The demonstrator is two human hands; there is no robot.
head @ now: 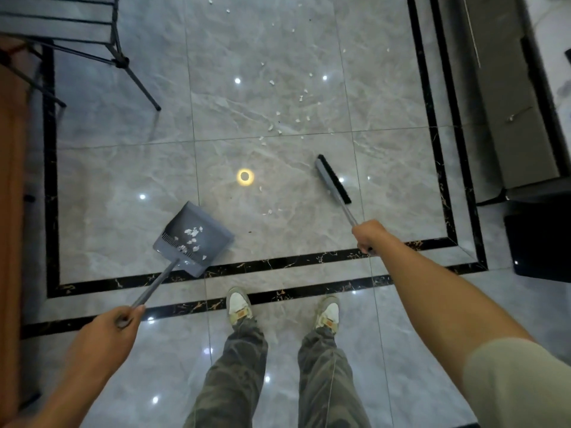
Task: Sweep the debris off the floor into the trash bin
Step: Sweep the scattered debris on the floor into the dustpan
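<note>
The person stands on a shiny grey floor (117, 180) with two black stripes running across it near their feet. Their white shoes (238, 305) sit right at the nearer stripe.

The left hand (114, 325) is closed tight around the long handle of a grey dustpan (193, 239). The dustpan is down at the floor, in front of the person and to their left, between the feet and the open middle of the floor. Some small white bits (193, 234) already lie inside the dustpan.

The right hand (369, 234) is closed tight around the thin handle of a broom (333, 179). The broom head is grey with black bristles. It is out in front and to the right, well apart from the dustpan. I cannot tell if the bristles touch the floor.

Many more white scraps (287, 112) are scattered over the floor past the broom, going far up the room. A few tiny ones (268, 211) lie between the broom and the dustpan.

A chair (92, 35) with thin dark metal legs stands at the far left. A dark, long piece of furniture (500, 103) runs along the right side. Little bright spots of light shine on the floor, and one round yellow glow (245, 176) sits near the middle.
</note>
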